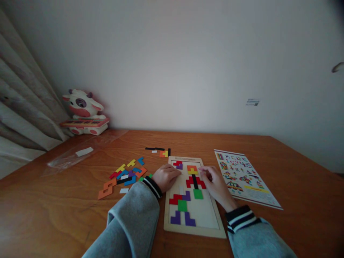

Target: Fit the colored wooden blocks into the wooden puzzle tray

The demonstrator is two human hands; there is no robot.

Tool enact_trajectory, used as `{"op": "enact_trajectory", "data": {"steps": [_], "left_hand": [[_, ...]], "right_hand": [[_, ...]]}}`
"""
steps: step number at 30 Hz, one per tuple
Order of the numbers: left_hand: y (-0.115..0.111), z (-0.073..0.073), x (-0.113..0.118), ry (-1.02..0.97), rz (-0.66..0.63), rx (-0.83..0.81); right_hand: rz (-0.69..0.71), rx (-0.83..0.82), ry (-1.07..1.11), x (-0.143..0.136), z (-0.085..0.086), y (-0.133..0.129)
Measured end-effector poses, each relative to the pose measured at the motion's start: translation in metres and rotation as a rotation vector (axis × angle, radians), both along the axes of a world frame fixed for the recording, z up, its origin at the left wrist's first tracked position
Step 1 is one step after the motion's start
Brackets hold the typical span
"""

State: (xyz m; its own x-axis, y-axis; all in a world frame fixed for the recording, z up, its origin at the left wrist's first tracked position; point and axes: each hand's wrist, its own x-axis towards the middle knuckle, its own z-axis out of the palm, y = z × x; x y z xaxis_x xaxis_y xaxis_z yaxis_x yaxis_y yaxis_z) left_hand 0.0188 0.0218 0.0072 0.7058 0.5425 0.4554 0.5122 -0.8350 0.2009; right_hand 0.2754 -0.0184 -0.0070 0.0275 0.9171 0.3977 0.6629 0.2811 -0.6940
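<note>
A wooden puzzle tray (205, 215) lies on the table with coloured flat pieces on it. My left hand (167, 176) rests over its left edge, fingers bent together; whether anything is under them is hidden. On the right, my right hand (215, 184) is at the tray's right edge, thumb and fingers curled near the orange piece (191, 167). Below that piece are red pieces beside a black bar (195, 182) and a green square (198, 194). Lower left on the tray, another green square (182, 205) sits among red and purple pieces.
Loose coloured pieces (130, 179) lie left of the tray, and several more (164, 153) behind it. A printed sheet (248, 179) is at the right. Clear plastic wrap (64, 159) and a cow toy keyboard (86, 123) are at the back left.
</note>
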Motion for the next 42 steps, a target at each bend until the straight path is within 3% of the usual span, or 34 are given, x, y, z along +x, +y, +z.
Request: {"op": "enact_trajectory", "data": {"steps": [8, 21, 29, 42], "left_hand": [[0.0, -0.002, 0.001, 0.056, 0.076, -0.052], [0.0, -0.003, 0.001, 0.072, 0.073, -0.026], [-0.007, 0.01, 0.001, 0.048, 0.09, -0.01], [-0.004, 0.004, 0.0, 0.05, 0.062, -0.028]], "right_hand": [[0.004, -0.008, 0.012, -0.002, 0.005, -0.003], [0.016, -0.025, -0.006, 0.0, 0.001, 0.0], [0.018, -0.02, -0.003, -0.001, 0.001, -0.001], [0.036, -0.038, 0.021, 0.0, 0.001, -0.001]]}}
